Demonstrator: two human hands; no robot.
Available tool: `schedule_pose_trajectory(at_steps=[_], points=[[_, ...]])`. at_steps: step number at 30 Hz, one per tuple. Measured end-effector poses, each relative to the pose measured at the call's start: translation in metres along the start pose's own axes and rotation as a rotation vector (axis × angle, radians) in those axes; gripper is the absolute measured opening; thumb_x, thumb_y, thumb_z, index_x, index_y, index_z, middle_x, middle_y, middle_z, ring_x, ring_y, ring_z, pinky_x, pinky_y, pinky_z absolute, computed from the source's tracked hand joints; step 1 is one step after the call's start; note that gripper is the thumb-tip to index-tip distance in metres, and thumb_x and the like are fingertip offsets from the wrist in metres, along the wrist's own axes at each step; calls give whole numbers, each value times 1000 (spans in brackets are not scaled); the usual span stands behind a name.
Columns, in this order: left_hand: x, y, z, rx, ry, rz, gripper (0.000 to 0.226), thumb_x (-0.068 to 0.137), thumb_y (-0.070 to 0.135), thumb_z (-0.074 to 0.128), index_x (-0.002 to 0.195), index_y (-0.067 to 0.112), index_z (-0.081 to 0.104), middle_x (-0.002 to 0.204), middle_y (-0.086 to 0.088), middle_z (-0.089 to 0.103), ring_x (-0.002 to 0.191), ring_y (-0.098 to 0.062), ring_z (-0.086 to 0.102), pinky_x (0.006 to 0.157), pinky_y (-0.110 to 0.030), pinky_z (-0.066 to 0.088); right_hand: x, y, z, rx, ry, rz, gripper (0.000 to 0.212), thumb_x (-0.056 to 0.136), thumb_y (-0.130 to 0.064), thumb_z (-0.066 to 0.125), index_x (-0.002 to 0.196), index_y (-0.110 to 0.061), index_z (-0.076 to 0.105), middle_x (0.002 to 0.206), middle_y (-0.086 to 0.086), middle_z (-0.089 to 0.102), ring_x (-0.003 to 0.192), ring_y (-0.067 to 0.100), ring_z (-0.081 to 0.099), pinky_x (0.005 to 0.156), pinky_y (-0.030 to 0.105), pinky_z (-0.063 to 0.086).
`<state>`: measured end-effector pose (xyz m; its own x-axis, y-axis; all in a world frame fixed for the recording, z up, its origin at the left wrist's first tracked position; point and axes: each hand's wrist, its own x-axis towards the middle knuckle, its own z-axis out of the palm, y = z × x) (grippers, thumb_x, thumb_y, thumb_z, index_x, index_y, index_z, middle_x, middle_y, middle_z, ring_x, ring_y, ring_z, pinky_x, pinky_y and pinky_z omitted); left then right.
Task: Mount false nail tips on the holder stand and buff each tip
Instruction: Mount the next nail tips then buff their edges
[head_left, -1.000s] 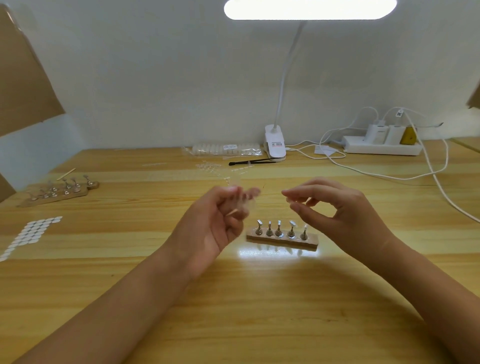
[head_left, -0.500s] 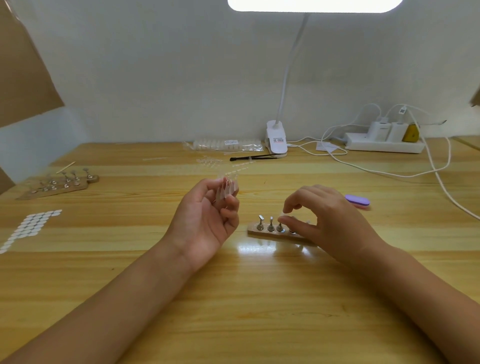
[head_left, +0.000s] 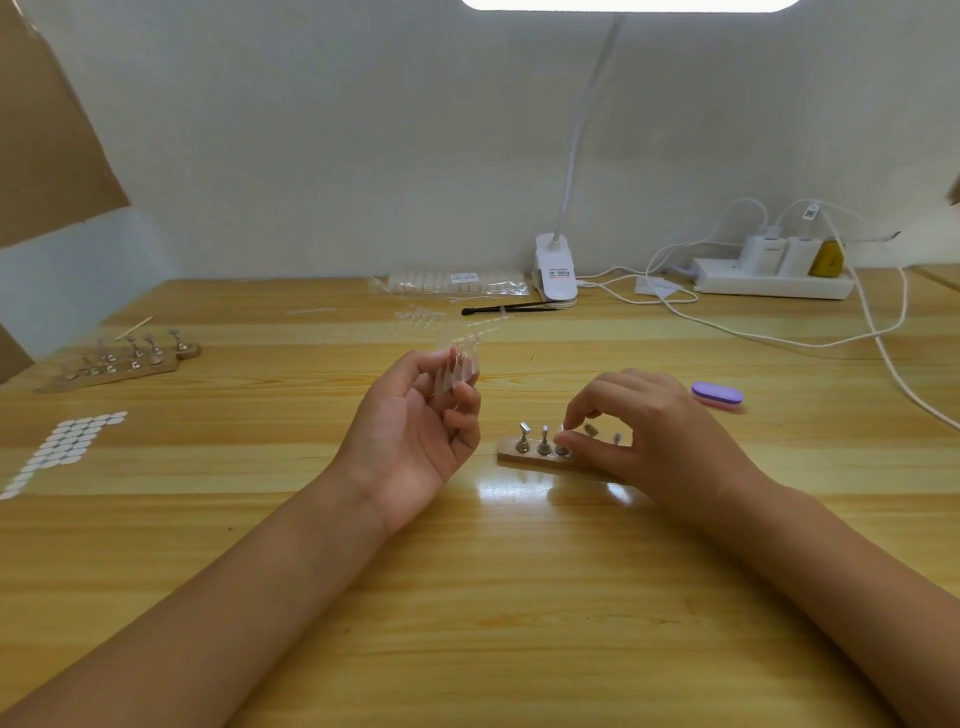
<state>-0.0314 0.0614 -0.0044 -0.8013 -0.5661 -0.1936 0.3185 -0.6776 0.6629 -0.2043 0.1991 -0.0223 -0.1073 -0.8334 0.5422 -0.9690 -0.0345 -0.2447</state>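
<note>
The small wooden holder stand with a row of upright metal pegs (head_left: 540, 451) lies on the pale striped wooden table (head_left: 467, 597), just in front of the person. The right hand (head_left: 660, 441) is lowered over the stand's right half, its thumb and forefinger tips pinched together at the third peg from the left; whether a tip sits between them is too small to tell. Two pegs to the left stand bare, and the pegs under the hand are blurred. The left hand (head_left: 415, 431) is raised palm-up just left of the stand, apart from it, its fingers curled around a cluster of clear false nail tips (head_left: 457, 369) that stick up past the fingertips. Behind the right hand, near it, lies a purple and pink oval buffer block (head_left: 718, 396). Far left are a second wooden stand with pegs (head_left: 119, 361) and a sheet of white oval stickers (head_left: 62, 447). At the back stand a white clip lamp (head_left: 556, 267) and a white power strip (head_left: 774, 278).
</note>
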Motion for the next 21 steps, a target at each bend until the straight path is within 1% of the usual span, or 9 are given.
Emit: schedule_pose_trajectory(at_steps=[2,4,6,8,10,12,17,19,21], points=[[0,0,0,16,4,17,18,78,20,69,94,12,64,77,2,64,56,-4,56,49,-14,46,0,-1,-3,34,11,35,25,84,-44,65,84,-19,70,91,-9,66,90,16,61,86,42,46],[0,-2,1,130,-1,68,11,75,20,72,85,15,73,74,2,64,58,-5,58,51,-13,49,1,-4,-8,176,60,126,33,83,-50,58,86,-19,69,95,-10,65,97,11,60,92,35,45],[-1,-6,2,374,-12,167,13,73,25,73,83,17,77,73,3,64,61,-4,59,56,-13,50,2,-6,-14,349,146,225,33,83,-50,56,89,-20,68,92,-11,67,95,6,61,91,25,45],[-4,-11,2,640,-47,262,20,74,31,72,88,18,78,74,3,68,66,-4,63,62,-13,51,3,-9,-17,472,177,293,30,83,-49,57,92,-23,69,91,-12,70,95,3,63,88,17,46],[-7,-16,3,805,-125,299,23,77,33,71,92,18,79,77,1,72,73,-7,68,69,-14,53,3,-13,-16,520,154,303,28,80,-49,59,93,-25,69,93,-12,70,98,5,63,90,18,46],[-10,-20,3,855,-180,299,25,79,32,71,96,16,80,81,-3,75,78,-11,72,74,-17,54,2,-17,-14,506,129,271,28,78,-48,62,90,-23,69,95,-10,70,100,9,62,90,21,46],[-11,-22,5,838,-189,285,25,77,29,72,98,18,80,84,-5,77,80,-10,73,75,-16,55,2,-19,-10,449,125,195,25,79,-43,65,85,-18,69,95,-11,65,101,9,60,88,14,41],[-11,-22,5,828,-188,273,25,76,29,72,97,19,80,87,-4,78,82,-10,74,75,-16,55,1,-19,-10,384,149,146,27,80,-44,64,85,-17,69,98,-12,63,101,8,59,90,19,43],[-11,-21,5,817,-187,259,25,76,30,72,97,20,81,89,-4,78,84,-11,74,75,-17,55,-1,-20,-9,185,218,25,27,85,-42,65,85,-16,70,101,-8,62,101,10,57,91,27,43]])
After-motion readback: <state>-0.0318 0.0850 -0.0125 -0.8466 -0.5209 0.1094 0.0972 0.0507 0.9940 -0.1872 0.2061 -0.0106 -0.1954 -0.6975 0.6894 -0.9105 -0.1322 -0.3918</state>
